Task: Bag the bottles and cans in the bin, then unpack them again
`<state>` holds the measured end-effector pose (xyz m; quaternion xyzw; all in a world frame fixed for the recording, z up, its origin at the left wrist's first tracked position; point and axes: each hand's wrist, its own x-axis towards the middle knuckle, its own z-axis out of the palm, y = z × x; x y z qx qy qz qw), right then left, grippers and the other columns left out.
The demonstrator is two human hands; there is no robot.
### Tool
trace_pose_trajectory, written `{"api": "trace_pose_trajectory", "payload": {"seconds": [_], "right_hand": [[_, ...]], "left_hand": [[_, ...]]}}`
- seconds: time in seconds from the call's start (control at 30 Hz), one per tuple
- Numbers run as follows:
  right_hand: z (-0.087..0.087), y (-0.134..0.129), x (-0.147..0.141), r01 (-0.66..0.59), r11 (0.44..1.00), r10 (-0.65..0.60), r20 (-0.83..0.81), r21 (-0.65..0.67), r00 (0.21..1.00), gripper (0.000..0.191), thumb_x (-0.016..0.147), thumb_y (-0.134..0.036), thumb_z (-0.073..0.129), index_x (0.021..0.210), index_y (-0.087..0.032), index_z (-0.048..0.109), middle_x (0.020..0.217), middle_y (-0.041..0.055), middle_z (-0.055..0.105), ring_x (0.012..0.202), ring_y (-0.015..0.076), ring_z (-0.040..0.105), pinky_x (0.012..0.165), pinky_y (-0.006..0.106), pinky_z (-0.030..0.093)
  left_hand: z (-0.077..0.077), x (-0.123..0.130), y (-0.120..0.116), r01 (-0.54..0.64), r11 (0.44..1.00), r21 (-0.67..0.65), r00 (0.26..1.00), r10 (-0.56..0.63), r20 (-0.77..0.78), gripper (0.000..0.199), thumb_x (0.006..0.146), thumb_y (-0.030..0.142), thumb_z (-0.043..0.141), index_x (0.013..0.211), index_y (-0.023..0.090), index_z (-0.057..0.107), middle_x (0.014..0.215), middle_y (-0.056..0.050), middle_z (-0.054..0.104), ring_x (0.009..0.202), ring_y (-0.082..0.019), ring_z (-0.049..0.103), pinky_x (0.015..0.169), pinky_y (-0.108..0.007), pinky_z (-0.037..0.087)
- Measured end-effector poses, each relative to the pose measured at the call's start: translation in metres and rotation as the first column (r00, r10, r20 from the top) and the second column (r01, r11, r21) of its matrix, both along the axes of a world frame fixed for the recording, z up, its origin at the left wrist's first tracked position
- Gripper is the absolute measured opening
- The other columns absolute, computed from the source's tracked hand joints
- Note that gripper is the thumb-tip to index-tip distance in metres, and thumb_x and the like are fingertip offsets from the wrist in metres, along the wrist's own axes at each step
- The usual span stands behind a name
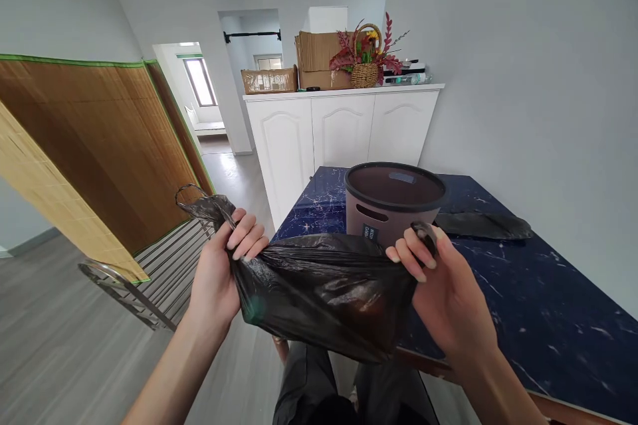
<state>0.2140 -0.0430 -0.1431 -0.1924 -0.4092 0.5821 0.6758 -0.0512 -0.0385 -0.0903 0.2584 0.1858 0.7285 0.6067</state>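
A black plastic garbage bag point(323, 292) hangs stretched between my two hands, its lower part sagging with contents I cannot make out. My left hand point(226, 255) is closed round the bag's gathered left end, and a loop of plastic sticks up above the fist. At the opposite end, my right hand point(433, 272) grips a bunched corner with the fingers curled. Just beyond the bag stands a mauve trash can point(396, 196) with a black rim, upright on the table; it looks to have no liner. The bag hides the can's lower front.
The blue marble-patterned table point(523, 305) carries a folded black plastic bundle point(483, 226) right of the can. A metal rack point(169, 259) and bamboo mat point(100, 146) stand left. Behind is a white cabinet point(343, 129) topped with cardboard boxes point(319, 60) and a flower basket point(365, 74).
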Motion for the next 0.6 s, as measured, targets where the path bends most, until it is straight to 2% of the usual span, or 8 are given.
{"api": "trace_pose_trajectory", "payload": {"seconds": [0.07,0.1,0.17,0.23,0.3,0.4,0.5,0.6], "right_hand": [[-0.013,-0.002,0.007,0.028,1.0,-0.027,0.059,-0.014,0.998,0.03,0.101,-0.055,0.069,0.09,-0.027,0.071,0.087,0.0007,0.058,0.085,0.0182,0.06,0.096,0.036,0.056],[-0.02,-0.002,0.011,0.045,0.998,-0.041,0.098,-0.036,0.994,0.031,0.1,-0.058,0.068,0.101,-0.028,0.076,0.1,0.0038,0.066,0.099,0.0222,0.065,0.1,0.037,0.056],[-0.035,-0.004,0.02,0.105,0.99,-0.09,0.151,-0.094,0.984,0.038,0.099,-0.061,0.067,0.117,-0.03,0.078,0.125,0.0071,0.072,0.119,0.0279,0.066,0.1,0.039,0.057],[-0.052,-0.005,0.028,0.208,0.969,-0.192,0.124,-0.135,0.974,0.032,0.097,-0.058,0.071,0.115,-0.033,0.079,0.13,0.0041,0.073,0.118,0.026,0.069,0.1,0.037,0.058],[-0.068,-0.006,0.035,0.286,0.945,-0.28,0.061,-0.162,0.958,0.022,0.096,-0.054,0.073,0.103,-0.034,0.079,0.121,0.0002,0.075,0.111,0.0225,0.072,0.101,0.034,0.059],[-0.086,-0.005,0.042,0.285,0.941,-0.264,0.131,-0.181,0.956,0.027,0.097,-0.057,0.071,0.102,-0.032,0.08,0.125,0.0032,0.076,0.119,0.0259,0.072,0.11,0.04,0.057],[-0.089,-0.002,0.039,0.249,0.954,-0.174,0.365,-0.168,0.915,0.046,0.092,-0.063,0.076,0.122,-0.029,0.08,0.144,0.0097,0.071,0.137,0.0339,0.064,0.118,0.049,0.051],[-0.075,0.005,0.025,0.163,0.978,-0.076,0.508,-0.129,0.858,0.054,0.085,-0.058,0.085,0.131,-0.03,0.077,0.142,0.0105,0.073,0.137,0.0366,0.064,0.115,0.052,0.053]], "left_hand": [[0.002,0.0,0.0,0.006,1.0,-0.016,1.0,-0.006,-0.013,0.029,0.105,0.003,0.043,0.083,0.02,0.048,0.059,0.01,0.036,0.04,-0.005,0.04,0.039,-0.016,0.036],[0.003,0.0,0.0,0.005,1.0,-0.019,1.0,-0.006,-0.02,0.029,0.106,0.002,0.042,0.084,0.02,0.048,0.059,0.009,0.036,0.04,-0.005,0.04,0.039,-0.016,0.036],[0.004,-0.001,0.0,0.007,1.0,-0.02,1.0,-0.008,-0.026,0.03,0.106,0.002,0.04,0.084,0.019,0.048,0.058,0.009,0.035,0.04,-0.004,0.039,0.039,-0.016,0.036],[0.004,-0.001,0.0,0.007,1.0,-0.019,1.0,-0.008,-0.026,0.03,0.106,0.002,0.039,0.084,0.019,0.049,0.058,0.01,0.035,0.039,-0.004,0.039,0.039,-0.015,0.035],[0.004,-0.002,0.001,0.008,1.0,-0.017,1.0,-0.008,-0.026,0.03,0.106,0.002,0.04,0.083,0.019,0.049,0.058,0.01,0.035,0.039,-0.004,0.039,0.039,-0.015,0.035],[0.002,-0.005,0.002,0.01,1.0,-0.003,0.999,-0.01,-0.041,0.028,0.105,0.003,0.042,0.083,0.018,0.049,0.058,0.01,0.036,0.04,-0.004,0.04,0.04,-0.016,0.036],[0.002,-0.007,0.004,0.022,1.0,0.008,0.998,-0.022,-0.059,0.026,0.102,0.002,0.047,0.083,0.019,0.048,0.058,0.01,0.037,0.041,-0.004,0.042,0.041,-0.016,0.037],[0.003,-0.008,0.007,0.026,1.0,0.01,0.997,-0.025,-0.067,0.025,0.099,0.001,0.052,0.083,0.019,0.048,0.058,0.01,0.038,0.04,-0.004,0.042,0.04,-0.015,0.037]]}}
